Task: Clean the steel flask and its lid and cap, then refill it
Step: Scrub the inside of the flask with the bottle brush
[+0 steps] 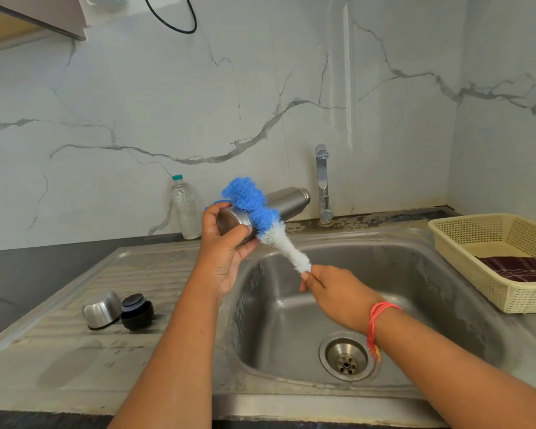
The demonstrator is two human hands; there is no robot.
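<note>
My left hand (226,252) grips the base end of the steel flask (287,201), held nearly level above the sink's left rim with its open mouth pointing right toward the tap. My right hand (334,292) pinches the lower end of a bottle brush (260,212), whose blue and white bristles lie across the flask's outside. On the draining board at the left lie the steel cap (101,309) on its side and the black lid (136,312) right beside it.
A steel sink (415,274) with a drain (344,356) is below my hands. The tap (322,184) stands behind it, with no water running. A clear plastic water bottle (185,209) stands by the wall. A cream basket (477,243) holding a dark cloth sits at the right.
</note>
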